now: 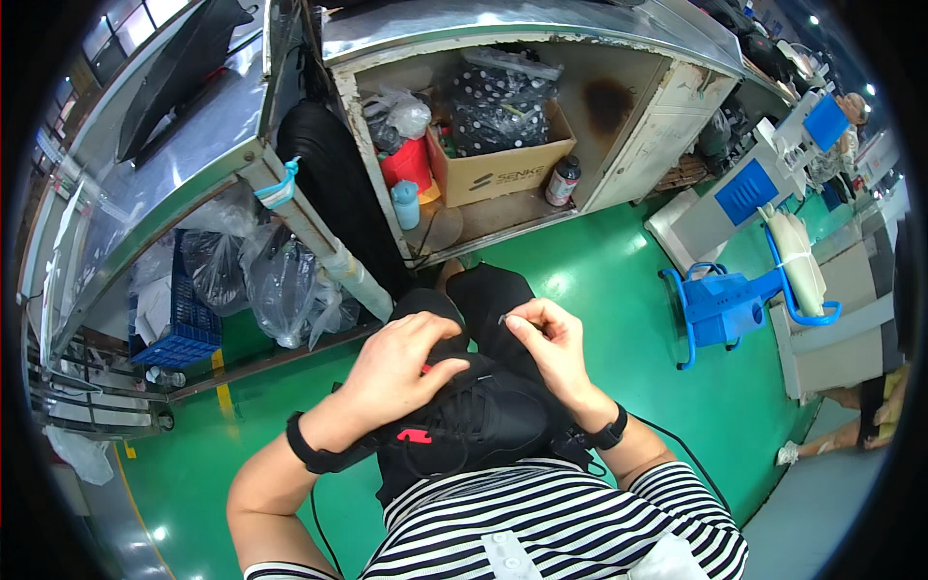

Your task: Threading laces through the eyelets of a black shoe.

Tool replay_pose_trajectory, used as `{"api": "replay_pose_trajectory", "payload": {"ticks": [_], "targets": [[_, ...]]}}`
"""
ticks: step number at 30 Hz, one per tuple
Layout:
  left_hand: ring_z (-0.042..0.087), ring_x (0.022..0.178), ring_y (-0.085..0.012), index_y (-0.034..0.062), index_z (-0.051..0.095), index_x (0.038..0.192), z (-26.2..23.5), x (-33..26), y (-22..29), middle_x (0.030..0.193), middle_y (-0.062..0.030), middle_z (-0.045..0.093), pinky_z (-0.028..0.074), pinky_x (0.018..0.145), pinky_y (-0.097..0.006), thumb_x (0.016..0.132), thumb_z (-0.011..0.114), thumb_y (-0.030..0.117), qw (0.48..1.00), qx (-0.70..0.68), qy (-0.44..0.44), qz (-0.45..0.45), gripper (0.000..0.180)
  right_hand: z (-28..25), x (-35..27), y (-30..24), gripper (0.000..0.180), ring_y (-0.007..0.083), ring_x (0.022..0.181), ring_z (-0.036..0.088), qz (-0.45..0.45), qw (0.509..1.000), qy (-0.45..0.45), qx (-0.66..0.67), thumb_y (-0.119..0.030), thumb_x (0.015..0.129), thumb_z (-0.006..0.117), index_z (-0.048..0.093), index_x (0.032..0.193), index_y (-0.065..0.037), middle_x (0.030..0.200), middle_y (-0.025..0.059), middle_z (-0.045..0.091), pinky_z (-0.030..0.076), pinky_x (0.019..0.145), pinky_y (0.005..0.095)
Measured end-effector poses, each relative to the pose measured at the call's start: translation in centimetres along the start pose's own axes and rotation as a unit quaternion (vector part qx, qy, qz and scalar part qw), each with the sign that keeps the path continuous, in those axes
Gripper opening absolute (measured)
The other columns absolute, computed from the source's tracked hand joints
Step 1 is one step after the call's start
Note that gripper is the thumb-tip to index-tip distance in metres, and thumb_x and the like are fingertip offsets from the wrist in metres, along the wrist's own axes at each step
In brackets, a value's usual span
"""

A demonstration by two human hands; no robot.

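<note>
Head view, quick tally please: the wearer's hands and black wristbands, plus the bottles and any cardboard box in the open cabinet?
Left hand and right hand: 2
Left wristband and right wristband: 2
Light-blue bottle and dark bottle: 2
Cardboard box: 1
Total: 7

Metal-topped bench (532,23), blue crate (188,338), glossy green floor (619,329) — it's a workshop.

In the open cabinet (667,130) we see a cardboard box (517,179) holding a polka-dotted bundle (498,111), with a dark bottle (563,181) just beside it. Rightward we notice a blue metal stand (720,309); leftward, a blue crate (193,338).
</note>
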State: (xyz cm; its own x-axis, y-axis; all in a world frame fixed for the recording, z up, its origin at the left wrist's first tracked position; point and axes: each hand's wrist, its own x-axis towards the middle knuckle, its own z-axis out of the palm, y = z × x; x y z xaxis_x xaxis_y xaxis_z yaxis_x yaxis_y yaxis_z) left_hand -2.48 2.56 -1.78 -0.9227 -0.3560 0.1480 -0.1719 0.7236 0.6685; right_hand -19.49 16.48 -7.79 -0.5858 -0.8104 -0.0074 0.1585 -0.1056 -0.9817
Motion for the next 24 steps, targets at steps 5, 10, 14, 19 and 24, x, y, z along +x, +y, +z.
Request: {"api": "replay_pose_trajectory", "payload": {"ticks": [5, 10, 14, 19, 24], "targets": [[0.061, 0.089, -0.0286, 0.0035, 0.064, 0.096, 1.4, 0.5, 1.7, 0.093, -0.0093, 0.065, 0.049, 0.077, -0.038, 0.074, 0.081, 0.017, 0.990, 0.034, 0.130, 0.045, 0.031, 0.4, -0.8, -1.3, 0.008, 0.0033, 0.080, 0.060, -0.099, 0.989, -0.040, -0.098, 0.000, 0.091, 0.066, 0.067, 0.098, 0.001, 0.087, 0.0001, 0.066, 0.048, 0.066, 0.0172], [0.061, 0.087, -0.0242, 0.0085, 0.066, 0.082, 2.5, 1.3, 2.4, 0.082, -0.0044, 0.064, 0.041, 0.090, -0.042, 0.073, 0.079, 0.014, 0.963, 0.115, 0.215, 0.117, 0.018, 0.9, -1.0, 0.0, 0.010, 0.0054, 0.074, 0.059, -0.135, 0.980, -0.048, -0.136, -0.010, 0.091, 0.068, 0.068, 0.095, 0.000, 0.082, 0.0029, 0.065, 0.049, 0.063, 0.0221], [0.059, 0.089, -0.0234, 0.0090, 0.065, 0.082, 3.1, 1.5, 2.9, 0.082, -0.0033, 0.062, 0.037, 0.098, -0.047, 0.071, 0.078, 0.011, 0.962, 0.117, 0.205, 0.133, 0.018, 0.5, -0.8, 0.6, 0.012, 0.0055, 0.070, 0.057, -0.131, 0.986, -0.075, -0.075, -0.011, 0.092, 0.066, 0.066, 0.094, 0.001, 0.076, 0.0041, 0.064, 0.048, 0.060, 0.0229], [0.059, 0.091, -0.0241, 0.0077, 0.063, 0.081, 3.7, 1.9, 2.4, 0.082, -0.0032, 0.061, 0.036, 0.100, -0.049, 0.068, 0.079, 0.008, 0.959, 0.156, 0.190, 0.140, 0.021, -0.4, -0.5, -0.1, 0.013, 0.0049, 0.076, 0.058, -0.094, 0.986, -0.096, -0.095, -0.011, 0.093, 0.066, 0.066, 0.098, 0.001, 0.085, 0.0030, 0.067, 0.047, 0.061, 0.0208], [0.062, 0.098, -0.0238, 0.0091, 0.067, 0.094, 3.3, 2.5, 2.2, 0.091, -0.0062, 0.066, 0.038, 0.102, -0.046, 0.082, 0.072, 0.009, 0.952, 0.192, 0.167, 0.172, 0.013, -1.1, -0.7, -0.5, 0.015, 0.0179, 0.070, 0.066, -0.134, 0.972, -0.107, -0.160, -0.014, 0.090, 0.066, 0.063, 0.092, 0.001, 0.079, 0.0097, 0.067, 0.052, 0.061, 0.0288]]}}
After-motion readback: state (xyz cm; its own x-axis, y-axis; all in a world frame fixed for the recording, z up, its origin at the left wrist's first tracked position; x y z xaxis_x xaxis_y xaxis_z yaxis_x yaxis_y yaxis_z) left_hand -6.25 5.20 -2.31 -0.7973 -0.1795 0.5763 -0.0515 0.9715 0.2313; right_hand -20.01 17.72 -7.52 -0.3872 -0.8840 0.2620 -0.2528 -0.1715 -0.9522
